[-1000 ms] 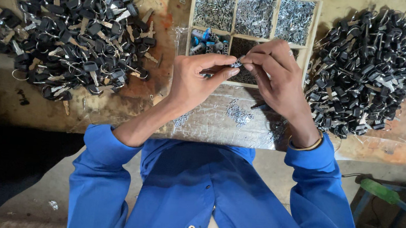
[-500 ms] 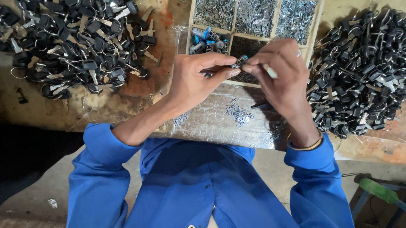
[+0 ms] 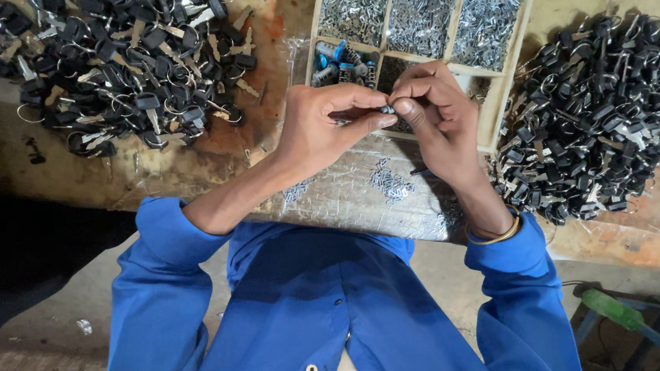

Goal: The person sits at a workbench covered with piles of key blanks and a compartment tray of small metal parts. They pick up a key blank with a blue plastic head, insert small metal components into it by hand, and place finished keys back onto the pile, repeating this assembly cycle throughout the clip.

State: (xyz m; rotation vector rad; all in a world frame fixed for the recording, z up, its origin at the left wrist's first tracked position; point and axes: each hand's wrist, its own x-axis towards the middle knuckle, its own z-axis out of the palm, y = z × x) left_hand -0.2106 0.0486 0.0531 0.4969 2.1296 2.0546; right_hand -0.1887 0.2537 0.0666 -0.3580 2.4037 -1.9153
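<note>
Now, over on the far left sits a heap of black-headed keys (image 3: pixel 118 44) on rings, loose on the workbench (image 3: pixel 210 174) and untouched; moving in, the left hand (image 3: pixel 323 128) is closed in a pinch, thumb and forefinger clamped on a small metal part (image 3: pixel 385 111) held just above the foil-covered pad (image 3: pixel 361 201); the right hand (image 3: pixel 437 115) meets it fingertip to fingertip, curled tight on the same tiny piece, so both hands share the grip; behind them stands the wooden compartment tray (image 3: pixel 513 74), its upper cells full of small silvery bits, one lower cell holding blue-and-grey cylinders (image 3: pixel 338 61); a few silvery scraps (image 3: pixel 388 181) lie on the pad below the hands; on the far right, a second heap of black keys (image 3: pixel 599 115); this looks like the fitting step, mid-assembly, and the next move calls for steady alignment and a fine push or twist without losing the piece.
</note>
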